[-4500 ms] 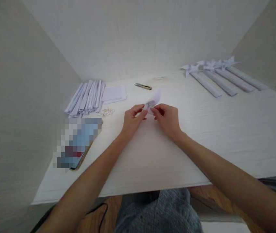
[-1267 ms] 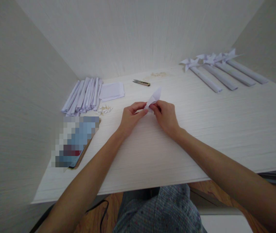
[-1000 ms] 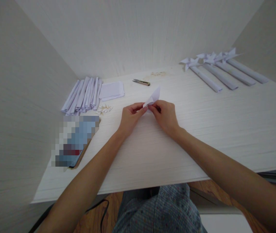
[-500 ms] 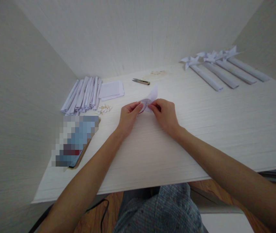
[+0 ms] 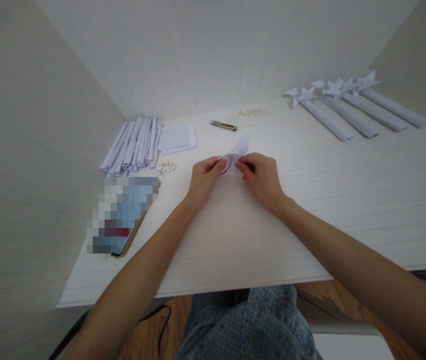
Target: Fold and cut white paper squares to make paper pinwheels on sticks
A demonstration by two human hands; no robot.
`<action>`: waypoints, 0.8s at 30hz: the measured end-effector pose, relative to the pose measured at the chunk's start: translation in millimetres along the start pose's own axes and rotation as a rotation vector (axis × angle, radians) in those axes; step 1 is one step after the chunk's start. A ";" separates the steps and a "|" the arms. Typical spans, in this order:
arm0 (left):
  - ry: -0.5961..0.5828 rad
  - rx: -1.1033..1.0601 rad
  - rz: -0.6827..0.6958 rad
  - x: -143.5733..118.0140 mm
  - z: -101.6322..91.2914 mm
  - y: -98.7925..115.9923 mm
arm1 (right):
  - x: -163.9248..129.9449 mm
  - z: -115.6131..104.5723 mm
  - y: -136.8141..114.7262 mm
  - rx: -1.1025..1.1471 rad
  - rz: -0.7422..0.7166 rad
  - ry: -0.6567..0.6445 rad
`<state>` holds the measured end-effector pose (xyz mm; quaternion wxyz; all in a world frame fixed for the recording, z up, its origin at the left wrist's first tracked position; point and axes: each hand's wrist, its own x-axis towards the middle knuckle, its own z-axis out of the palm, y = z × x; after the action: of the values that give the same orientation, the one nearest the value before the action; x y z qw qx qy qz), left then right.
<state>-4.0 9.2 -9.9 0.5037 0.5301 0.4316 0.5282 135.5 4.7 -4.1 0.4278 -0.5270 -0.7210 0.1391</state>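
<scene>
Curled white paper piece (image 5: 242,144) is up in both hands, above the middle of the white table (image 5: 231,240). Left hand (image 5: 202,181) pinches its left edge, thumb on top. Right hand (image 5: 262,176) grips the right side, thumb to fingers; exact contact partly hidden. Thread snips (image 5: 223,126) lie just beyond, blades pointing left. Left of those: stack of square paper sheets (image 5: 175,137), then rolled paper tubes (image 5: 135,146) in a pile. Small white-and-tan bits (image 5: 167,167) sit nearer, phone (image 5: 138,227) below, screen pixelated. Far right: paper pinwheels (image 5: 333,89) on four rolled sticks, heads overlapping.
</scene>
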 end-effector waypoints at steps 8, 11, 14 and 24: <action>-0.032 0.117 0.072 -3.7 1.2 6.3 | -0.6 1.3 -2.2 -0.106 0.010 -0.051; -0.036 0.148 0.102 -4.9 1.3 7.5 | -1.3 0.7 -2.4 -0.112 0.007 -0.015; -0.049 0.176 0.123 -5.1 0.9 7.1 | -1.9 0.1 -2.3 -0.110 0.012 0.016; -0.057 0.200 0.133 -4.6 0.3 7.4 | -1.7 -0.6 -5.3 -0.145 0.035 -0.052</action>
<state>-4.5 3.7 -3.1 0.4242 0.6201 0.4314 0.4994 132.7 0.9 -1.1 0.3670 -0.5656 -0.7307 0.1074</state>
